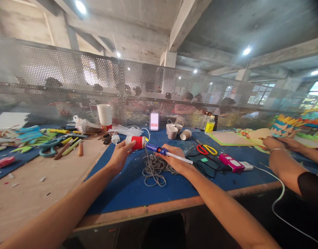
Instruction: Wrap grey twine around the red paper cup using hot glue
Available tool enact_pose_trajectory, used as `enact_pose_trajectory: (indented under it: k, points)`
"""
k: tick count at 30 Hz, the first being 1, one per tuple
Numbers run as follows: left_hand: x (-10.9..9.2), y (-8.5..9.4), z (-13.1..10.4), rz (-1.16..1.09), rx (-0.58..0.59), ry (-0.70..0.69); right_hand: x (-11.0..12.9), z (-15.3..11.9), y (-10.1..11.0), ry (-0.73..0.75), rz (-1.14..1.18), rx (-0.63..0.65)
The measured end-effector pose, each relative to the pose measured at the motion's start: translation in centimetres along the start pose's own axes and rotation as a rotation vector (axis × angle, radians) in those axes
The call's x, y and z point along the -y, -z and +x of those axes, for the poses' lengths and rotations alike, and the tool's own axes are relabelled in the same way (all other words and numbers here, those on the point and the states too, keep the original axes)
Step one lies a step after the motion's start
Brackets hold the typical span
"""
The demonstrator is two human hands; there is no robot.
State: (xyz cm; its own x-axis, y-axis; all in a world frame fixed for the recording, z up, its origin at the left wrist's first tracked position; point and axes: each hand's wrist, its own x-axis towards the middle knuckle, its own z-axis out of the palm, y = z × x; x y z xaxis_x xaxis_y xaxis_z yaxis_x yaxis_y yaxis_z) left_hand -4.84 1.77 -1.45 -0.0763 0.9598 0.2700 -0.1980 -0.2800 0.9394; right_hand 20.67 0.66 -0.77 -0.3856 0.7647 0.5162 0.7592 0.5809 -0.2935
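My left hand [121,155] is closed around a red and white paper cup [138,143], which lies tilted on its side above the blue table mat [117,197]. In my right hand [174,156] is a blue glue gun [153,148], its nozzle at the right end of the cup and a translucent glue stick [183,159] sticking out behind. Grey cord [155,171] lies in a loose tangle under the glue gun. Behind it stand small wrapped cups [171,131], with another cup [185,134] on its side.
Scissors [210,149], a magenta box [230,163] and a yellow bottle [209,125] are to the right, near another person's hands [274,143]. Tools and a cup stack [104,116] stand left. A perforated screen [138,83] rises behind a lit phone [154,121].
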Motion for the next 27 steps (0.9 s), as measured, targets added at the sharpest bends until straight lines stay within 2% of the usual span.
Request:
enact_pose_trajectory:
  k: [17,27]
  points:
    - [0.13,0.00,-0.01,0.007,0.002,-0.007,-0.48,0.07,-0.59,-0.001,-0.072,-0.045]
    - [0.00,-0.16,-0.15,-0.026,0.032,0.005,0.02,0.06,0.03,-0.033,-0.086,-0.031]
